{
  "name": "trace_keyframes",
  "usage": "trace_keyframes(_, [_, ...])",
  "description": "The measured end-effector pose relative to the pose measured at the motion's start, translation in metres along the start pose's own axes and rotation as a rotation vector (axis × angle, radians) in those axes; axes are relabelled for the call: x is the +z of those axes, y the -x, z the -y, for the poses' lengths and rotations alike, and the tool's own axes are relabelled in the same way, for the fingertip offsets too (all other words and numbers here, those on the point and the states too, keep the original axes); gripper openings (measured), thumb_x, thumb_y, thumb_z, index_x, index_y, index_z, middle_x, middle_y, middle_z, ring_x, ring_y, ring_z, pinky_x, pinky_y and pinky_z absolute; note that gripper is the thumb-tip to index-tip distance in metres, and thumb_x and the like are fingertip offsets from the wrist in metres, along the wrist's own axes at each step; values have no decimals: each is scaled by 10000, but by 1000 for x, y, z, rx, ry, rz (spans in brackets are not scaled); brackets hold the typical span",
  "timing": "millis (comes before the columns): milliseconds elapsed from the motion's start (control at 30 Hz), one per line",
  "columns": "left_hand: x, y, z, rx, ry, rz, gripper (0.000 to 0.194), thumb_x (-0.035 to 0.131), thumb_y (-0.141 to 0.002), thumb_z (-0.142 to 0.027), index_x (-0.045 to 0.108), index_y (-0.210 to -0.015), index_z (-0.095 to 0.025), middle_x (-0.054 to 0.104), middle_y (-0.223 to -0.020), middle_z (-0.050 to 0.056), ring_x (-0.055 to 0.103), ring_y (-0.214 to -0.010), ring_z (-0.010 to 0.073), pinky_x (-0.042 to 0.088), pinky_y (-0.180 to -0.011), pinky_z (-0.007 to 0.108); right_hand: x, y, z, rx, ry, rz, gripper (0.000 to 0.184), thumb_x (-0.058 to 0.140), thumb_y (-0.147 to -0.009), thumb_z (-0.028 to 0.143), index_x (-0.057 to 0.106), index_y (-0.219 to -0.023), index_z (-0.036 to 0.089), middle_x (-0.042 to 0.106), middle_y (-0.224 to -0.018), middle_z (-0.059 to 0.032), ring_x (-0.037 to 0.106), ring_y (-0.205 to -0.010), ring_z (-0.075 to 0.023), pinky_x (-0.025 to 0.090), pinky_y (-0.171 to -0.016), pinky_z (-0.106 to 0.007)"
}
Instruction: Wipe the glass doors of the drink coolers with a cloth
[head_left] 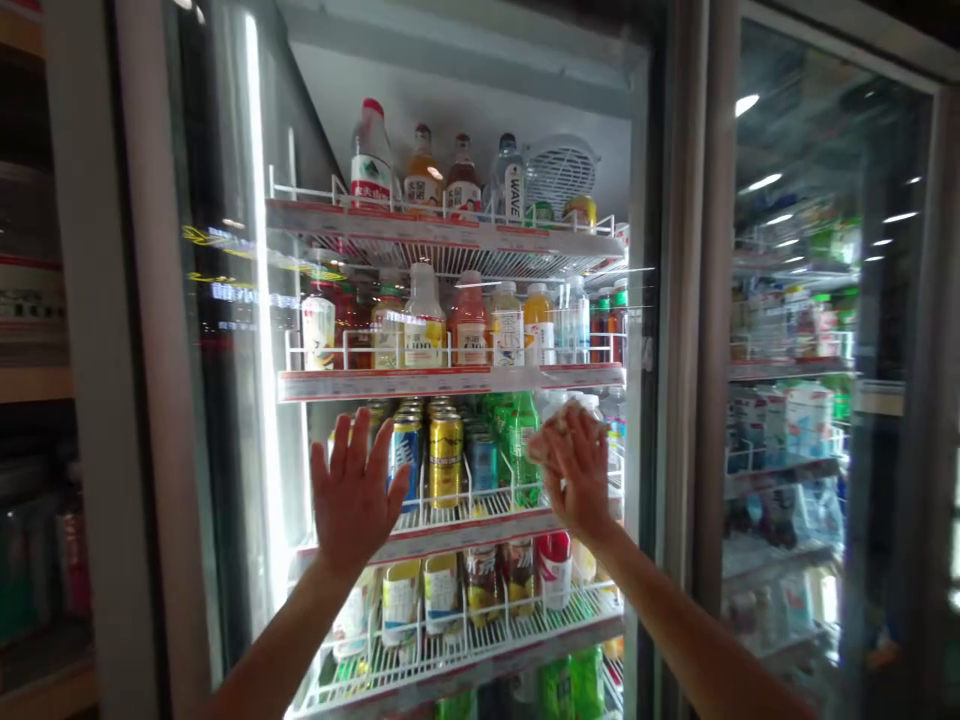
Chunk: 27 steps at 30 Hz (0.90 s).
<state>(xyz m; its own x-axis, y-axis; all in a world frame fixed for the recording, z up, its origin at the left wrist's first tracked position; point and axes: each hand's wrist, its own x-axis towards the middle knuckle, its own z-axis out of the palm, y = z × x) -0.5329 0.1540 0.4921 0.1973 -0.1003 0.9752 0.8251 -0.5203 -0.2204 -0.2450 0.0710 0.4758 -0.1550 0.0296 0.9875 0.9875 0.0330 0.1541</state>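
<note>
My left hand [354, 490] is raised with its fingers stretched and spread, palm toward the glass door [225, 400] of a lit drinks fridge. It appears to rest on the glass, in front of the blue and gold cans. To the right, my right hand [581, 475] is closed on a crumpled, pale brownish cloth [544, 448], partly hidden by my fingers. That hand is at the glass too, in front of green bottles [523, 440] on the middle shelf. Both forearms reach up from the bottom of the view.
Behind the glass, wire shelves [450, 383] carry several rows of bottles and cans. Light reflections streak the door's left side. A second glass-doored fridge [795, 370] stands at the right. On the left are a grey frame post [90, 350] and dark shelves with goods.
</note>
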Motion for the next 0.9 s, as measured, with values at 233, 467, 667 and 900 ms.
trace_keyframes(233, [-1,-1,-2,-5,-6,2,690,507,-855,-313,160,-1447,-244,185,-1515,77,157,-1404,243,104,-1136,461,-1,3,-19,314,99,-226,493,412,-883,242,361,-1372,203,334,-1443,-158,301,-1344,-304,308,-1029,-585])
trace_keyframes(467, [-4,-2,-3,-23,12,17,687,499,-858,-302,148,-1448,-263,184,-1515,72,159,-1402,247,108,-1137,473,5,8,20,23,-60,16,578,455,-852,212,302,-1403,295,280,-1486,-72,232,-1379,-291,253,-1077,-577])
trace_keyframes(667, [-4,-2,-3,-26,30,19,685,493,-863,-298,137,-1447,-280,189,-1513,62,172,-1398,241,105,-1142,469,7,-19,-21,393,48,-301,538,404,-886,263,307,-1413,216,281,-1473,-150,271,-1351,-336,260,-1028,-629])
trace_keyframes(900, [-4,-1,-1,-7,11,9,703,511,-855,-275,137,-1450,-265,185,-1515,77,153,-1404,241,106,-1140,468,5,-16,10,-32,-45,7,570,439,-857,213,298,-1404,289,271,-1492,-64,240,-1378,-275,252,-1080,-566])
